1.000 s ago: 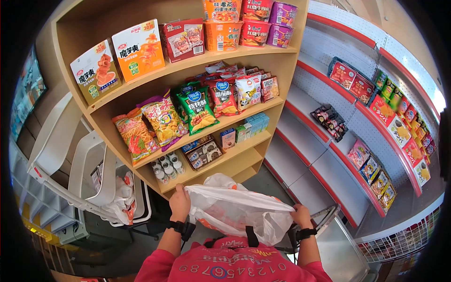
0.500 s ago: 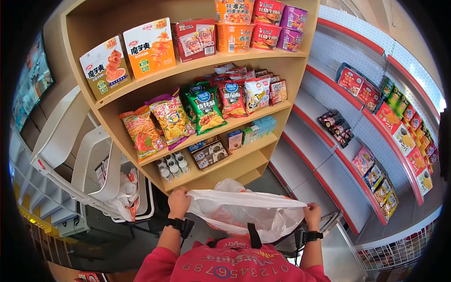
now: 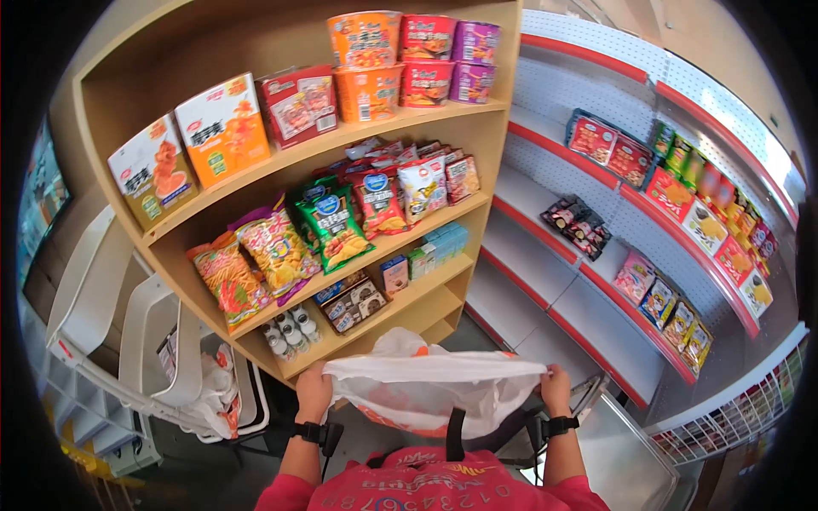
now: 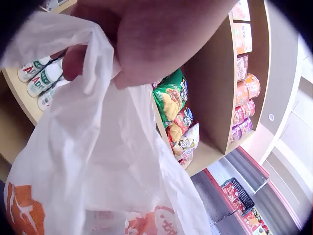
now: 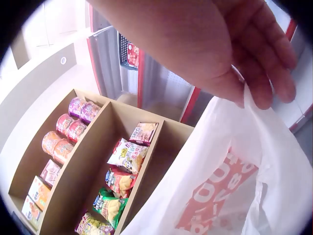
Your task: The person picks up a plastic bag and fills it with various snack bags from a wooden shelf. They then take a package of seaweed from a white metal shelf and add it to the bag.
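A white plastic bag (image 3: pixel 434 387) with orange-red print is stretched between both hands, its rim pulled nearly straight. The left hand (image 3: pixel 314 392) grips one end of the rim; in the left wrist view, thumb and fingers (image 4: pixel 74 61) curl round the bunched plastic. At the opposite end, the right hand (image 3: pixel 555 390) pinches the rim between thumb and fingertips, as the right wrist view also shows. Below the rim the bag hangs loose, and clear film shows through its mouth. White bottles (image 4: pixel 45 78) on a low shelf lie just behind the left hand.
Ahead stands a wooden shelf unit (image 3: pixel 490 153) with boxes, noodle cups (image 3: pixel 368 92), chip bags (image 3: pixel 334 226) and small cartons. Red-edged white shelves (image 3: pixel 545 298) with snack packs are at the right. A grey-white cart (image 3: pixel 162 341) holding another bag stands left. A metal surface (image 3: pixel 626 451) lies beside the right arm.
The head view swings, first shifting the shelves right and then back left and down. Both hands keep hold of the bag, its rim staying stretched between them.
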Demonstrator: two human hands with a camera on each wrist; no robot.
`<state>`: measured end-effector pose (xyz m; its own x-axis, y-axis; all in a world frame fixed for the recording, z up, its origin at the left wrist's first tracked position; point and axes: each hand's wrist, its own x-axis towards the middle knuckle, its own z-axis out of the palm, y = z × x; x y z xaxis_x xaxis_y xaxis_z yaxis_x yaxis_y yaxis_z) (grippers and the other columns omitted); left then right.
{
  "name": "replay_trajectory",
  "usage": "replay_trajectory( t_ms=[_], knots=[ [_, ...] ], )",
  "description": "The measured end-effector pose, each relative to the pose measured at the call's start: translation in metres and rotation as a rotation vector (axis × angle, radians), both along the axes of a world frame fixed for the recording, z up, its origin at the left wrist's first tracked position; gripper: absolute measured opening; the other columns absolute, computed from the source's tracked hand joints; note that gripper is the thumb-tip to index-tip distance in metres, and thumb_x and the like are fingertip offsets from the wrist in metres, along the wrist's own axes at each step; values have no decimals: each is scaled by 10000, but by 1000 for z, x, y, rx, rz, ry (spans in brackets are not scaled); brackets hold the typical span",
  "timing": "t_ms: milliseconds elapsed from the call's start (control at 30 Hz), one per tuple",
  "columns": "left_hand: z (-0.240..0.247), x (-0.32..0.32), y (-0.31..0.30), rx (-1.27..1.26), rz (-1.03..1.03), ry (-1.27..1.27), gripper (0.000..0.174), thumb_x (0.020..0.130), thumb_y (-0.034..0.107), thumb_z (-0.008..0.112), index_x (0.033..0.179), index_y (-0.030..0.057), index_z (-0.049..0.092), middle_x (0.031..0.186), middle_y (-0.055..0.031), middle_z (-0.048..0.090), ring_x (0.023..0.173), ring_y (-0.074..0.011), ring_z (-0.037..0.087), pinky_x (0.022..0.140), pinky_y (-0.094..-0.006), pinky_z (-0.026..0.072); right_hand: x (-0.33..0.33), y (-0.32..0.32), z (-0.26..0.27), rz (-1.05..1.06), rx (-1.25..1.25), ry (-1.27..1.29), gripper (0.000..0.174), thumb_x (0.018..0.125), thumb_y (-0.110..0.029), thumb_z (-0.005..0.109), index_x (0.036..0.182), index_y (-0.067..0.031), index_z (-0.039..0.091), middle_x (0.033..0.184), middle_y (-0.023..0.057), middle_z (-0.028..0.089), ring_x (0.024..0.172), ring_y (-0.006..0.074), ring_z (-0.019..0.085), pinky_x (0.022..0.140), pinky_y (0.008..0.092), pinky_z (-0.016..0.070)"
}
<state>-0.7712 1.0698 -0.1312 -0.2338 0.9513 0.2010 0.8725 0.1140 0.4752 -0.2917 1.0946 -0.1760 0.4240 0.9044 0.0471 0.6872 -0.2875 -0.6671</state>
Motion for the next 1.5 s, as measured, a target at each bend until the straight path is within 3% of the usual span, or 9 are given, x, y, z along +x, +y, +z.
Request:
replay_trajectory(
  t_ms=[200,267,300,400,600,700,1067,1100,1500],
  knots=[
    [31,35,13,403,6,-197,201,751,47,460,927,9,547,712,-246,560,693,-407,550,625,-457,425,-20,0,64,-191,478,240,160,803,-116,517,921,-21,568,678,190,599,639,354,591,571,403,451],
    [24,41,14,386,-26,-165,187,741,45,461,902,7,548,696,-248,552,676,-417,539,619,-470,416,-17,-1,64,-201,469,5,140,824,-116,530,886,8,550,692,171,604,670,267,624,582,362,466],
    [16,39,14,293,-79,-112,175,735,45,462,883,6,545,689,-250,549,673,-421,537,617,-475,413,-18,-7,70,-207,260,-106,158,806,-147,511,880,-15,553,737,191,609,697,350,605,619,400,471],
    [1,40,8,161,-135,-62,141,718,50,468,836,4,531,670,-253,542,665,-428,531,616,-485,406,8,-15,12,43,-81,-304,172,789,-163,479,873,-50,578,756,181,622,748,362,601,681,456,472],
    [-3,34,4,149,-133,-52,108,716,64,480,796,-2,511,666,-248,535,678,-428,530,610,-486,403,23,-42,5,-79,-404,83,189,751,-144,489,860,-63,621,835,187,627,815,343,606,731,433,483],
    [1,38,6,88,-120,-43,105,710,60,477,781,-11,508,670,-248,536,688,-430,530,620,-483,405,31,-39,-33,-148,-97,41,189,751,-144,504,877,-64,620,827,199,623,812,356,602,723,438,483],
    [10,45,8,251,-124,-127,86,694,34,470,744,-30,499,637,-245,518,645,-422,524,591,-428,414,1,-43,21,-96,-79,-77,190,696,-112,588,876,-54,592,822,190,618,833,361,587,712,417,470],
    [30,46,-5,-52,-85,-135,295,790,134,547,1037,-28,546,933,-239,584,885,-389,545,783,-421,422,4,-41,16,-135,-28,-66,182,688,-98,585,863,-48,576,827,187,611,844,357,581,715,416,466],
    [28,38,-8,2,-68,-111,236,796,126,486,913,-66,558,820,-299,560,790,-442,535,701,-445,411,12,-58,4,-122,25,-157,236,741,-107,530,969,-58,568,876,185,618,850,339,590,736,416,473]
  ],
)
